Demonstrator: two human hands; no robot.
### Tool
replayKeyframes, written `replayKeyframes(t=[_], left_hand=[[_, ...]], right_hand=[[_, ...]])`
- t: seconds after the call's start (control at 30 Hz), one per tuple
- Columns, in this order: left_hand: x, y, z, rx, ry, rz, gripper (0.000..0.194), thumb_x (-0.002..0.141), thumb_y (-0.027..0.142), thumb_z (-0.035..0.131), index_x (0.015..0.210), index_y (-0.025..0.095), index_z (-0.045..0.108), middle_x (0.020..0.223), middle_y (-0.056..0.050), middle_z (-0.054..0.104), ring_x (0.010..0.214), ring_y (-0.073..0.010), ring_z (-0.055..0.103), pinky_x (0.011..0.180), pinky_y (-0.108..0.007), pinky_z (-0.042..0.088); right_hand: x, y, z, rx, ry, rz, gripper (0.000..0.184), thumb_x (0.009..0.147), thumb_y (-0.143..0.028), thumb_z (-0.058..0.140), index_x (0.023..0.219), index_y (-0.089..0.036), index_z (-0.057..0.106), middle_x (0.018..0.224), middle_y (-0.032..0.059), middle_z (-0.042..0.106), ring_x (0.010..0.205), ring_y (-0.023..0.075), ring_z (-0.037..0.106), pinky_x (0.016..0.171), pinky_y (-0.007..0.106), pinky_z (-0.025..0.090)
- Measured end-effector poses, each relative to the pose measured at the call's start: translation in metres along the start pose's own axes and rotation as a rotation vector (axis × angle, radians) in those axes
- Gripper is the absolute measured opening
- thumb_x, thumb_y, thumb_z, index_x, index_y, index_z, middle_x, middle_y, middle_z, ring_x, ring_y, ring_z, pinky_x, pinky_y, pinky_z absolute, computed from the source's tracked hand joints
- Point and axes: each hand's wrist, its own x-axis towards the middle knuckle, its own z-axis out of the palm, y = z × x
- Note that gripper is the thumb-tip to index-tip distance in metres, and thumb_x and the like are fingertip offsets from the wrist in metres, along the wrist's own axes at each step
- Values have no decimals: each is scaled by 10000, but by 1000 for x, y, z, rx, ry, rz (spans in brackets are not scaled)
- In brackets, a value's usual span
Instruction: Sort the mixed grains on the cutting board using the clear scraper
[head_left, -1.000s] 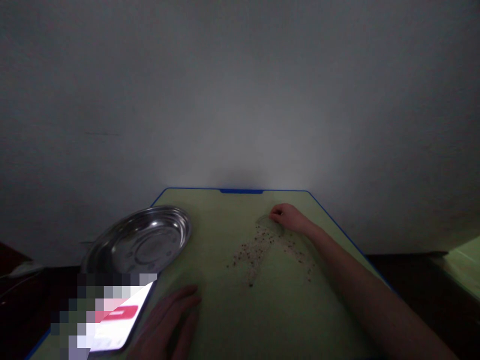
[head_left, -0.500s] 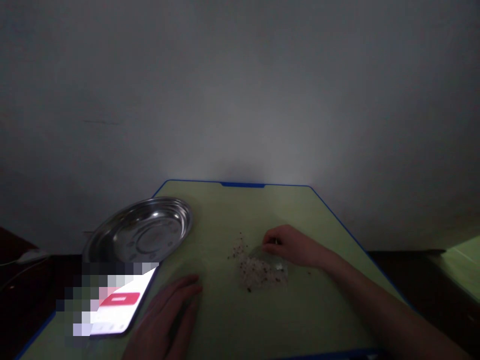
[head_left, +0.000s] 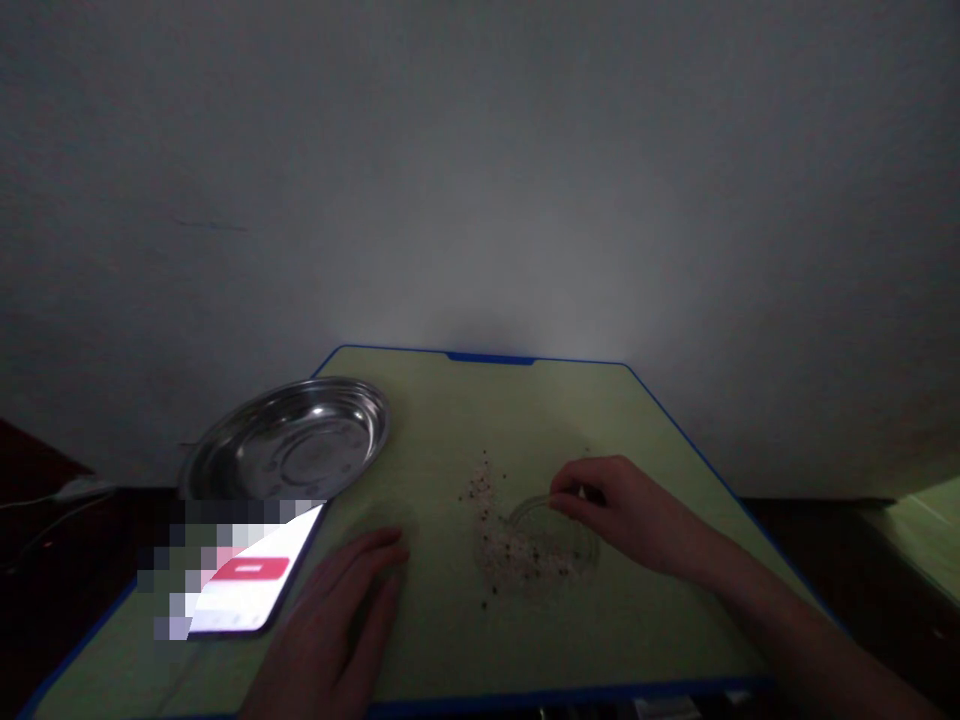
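My right hand (head_left: 611,505) pinches the rim of a clear round bowl (head_left: 534,500), whose outline is faint in the dim light. Pale grains (head_left: 510,560) like rice, mixed with small dark beans or seeds, lie around and below the bowl. Whether some of them are inside it, I cannot tell. A thinner scatter of grains (head_left: 480,488) reaches away from me on the table. To the left, my left hand (head_left: 337,615) rests on the tabletop with its fingers loosely stretched and nothing in them.
A wide steel basin (head_left: 315,450) stands at the table's left edge. In front of it lies a lit phone (head_left: 247,585), partly pixelated, close to my left hand. The pale green table (head_left: 450,410) has a blue rim, and a grey wall (head_left: 480,180) rises behind it.
My right hand has moved slightly to the right, and the clear bowl's rim now shows at its fingertips. The grains are spread wider. My left hand has stayed in place on the table.
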Motion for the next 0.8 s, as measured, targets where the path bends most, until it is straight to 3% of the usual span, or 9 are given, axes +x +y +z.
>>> replayKeyframes(t=[0.3,0.8], left_hand=[[-2,1,0,-58,-62,-82,231,930,392,503,1081,309,656,1146,-5,741,1025,-223,722,859,-390,613],[-2,5,-1,-72,-94,-94,231,937,376,499,1105,304,640,1164,-20,727,1053,-228,704,875,-404,602]], right_hand=[[-14,-16,26,7,-72,35,158,889,-171,605,801,-184,735,755,19,721,701,152,624,646,264,395],[-19,-14,28,39,-147,37,165,902,-218,608,825,-208,753,758,5,725,689,150,626,633,268,406]])
